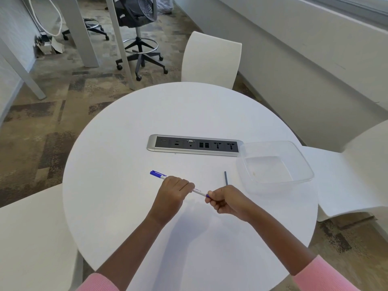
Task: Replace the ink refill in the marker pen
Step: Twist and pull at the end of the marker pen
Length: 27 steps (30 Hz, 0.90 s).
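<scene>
On a round white table point(126, 143) in an office, a marker point(198, 191) is gripped above the near centre, the left hand point(171, 194) clenched on its barrel, the right hand point(225, 199) pinching its blue end plug. A refill point(226, 178) lies just beyond, beside an empty tub point(302, 162); the swap appears unfinished.

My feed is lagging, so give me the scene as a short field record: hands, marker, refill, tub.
left hand: closed around the marker barrel
right hand: pinching the marker's blue end plug
marker: held above the table, blue cap on, pointing far left
refill: grey stick lying loose on the table, just beyond the right hand
tub: clear plastic, looks empty, right of the refill
socket strip: set into the table, behind everything
</scene>
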### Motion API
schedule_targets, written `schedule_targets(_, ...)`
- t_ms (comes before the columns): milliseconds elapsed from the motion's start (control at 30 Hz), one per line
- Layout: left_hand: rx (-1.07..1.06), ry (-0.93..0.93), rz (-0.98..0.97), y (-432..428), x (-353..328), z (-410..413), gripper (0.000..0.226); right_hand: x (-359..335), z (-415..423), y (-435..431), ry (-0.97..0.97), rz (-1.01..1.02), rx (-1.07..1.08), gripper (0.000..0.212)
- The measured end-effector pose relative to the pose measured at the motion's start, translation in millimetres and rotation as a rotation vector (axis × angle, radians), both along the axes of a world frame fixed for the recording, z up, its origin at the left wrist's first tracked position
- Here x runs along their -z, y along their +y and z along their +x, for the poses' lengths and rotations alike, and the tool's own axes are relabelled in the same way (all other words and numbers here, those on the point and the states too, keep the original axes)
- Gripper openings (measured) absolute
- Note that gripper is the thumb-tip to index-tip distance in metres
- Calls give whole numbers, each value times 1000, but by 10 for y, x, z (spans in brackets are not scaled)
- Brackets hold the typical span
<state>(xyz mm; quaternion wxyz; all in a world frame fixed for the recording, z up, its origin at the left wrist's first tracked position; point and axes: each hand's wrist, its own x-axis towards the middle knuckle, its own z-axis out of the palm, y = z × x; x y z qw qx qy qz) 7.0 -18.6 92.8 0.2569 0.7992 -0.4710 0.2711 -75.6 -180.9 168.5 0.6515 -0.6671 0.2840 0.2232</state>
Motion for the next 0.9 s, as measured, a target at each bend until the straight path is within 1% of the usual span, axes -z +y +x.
schedule_targets(33,-16,11,8,3,8,5,15,11,-10,16,-61,-67,-4,31)
schedule_targets(100,-37,35,25,13,15,18,17,49,-55,82,-227,-300,-53,25)
schedule_targets(167,-32,42,33,21,9,23,15,149,-105,134,-384,-645,-148,14)
schedule_targets(233,-19,33,30,22,-4,23,14,246,-150,174,-533,-1016,-250,18)
schedule_targets(267,-18,28,27,20,-11,21,14,276,-168,184,-594,-1145,-292,23)
schedule_targets(300,-20,23,24,17,-16,16,14,298,-170,179,-640,-1231,-319,27)
schedule_targets(367,-22,8,17,16,-22,2,13,300,-152,165,-698,-1299,-338,29)
schedule_targets(433,-28,-5,7,16,-20,-13,14,255,-135,181,-675,-1195,-303,26)
schedule_targets(467,-33,-12,0,17,-19,-16,16,218,-124,185,-626,-1107,-283,24)
schedule_targets(533,-31,-13,-17,17,-14,-22,16,159,-122,183,-469,-814,-228,24)
schedule_targets(633,-17,-23,-21,20,1,-13,15,124,-77,122,-291,-403,-56,33)
schedule_targets(700,-9,-28,-16,17,24,-7,14,104,-50,76,-216,-234,-32,35)
schedule_targets(800,-26,7,-12,7,49,-16,25,89,-55,87,-215,-184,-17,34)
schedule_targets(833,-50,29,-2,7,47,-24,25,101,-60,100,-230,-201,-3,34)
schedule_targets(900,-118,117,9,4,67,-55,18,136,-74,132,-257,-244,27,34)
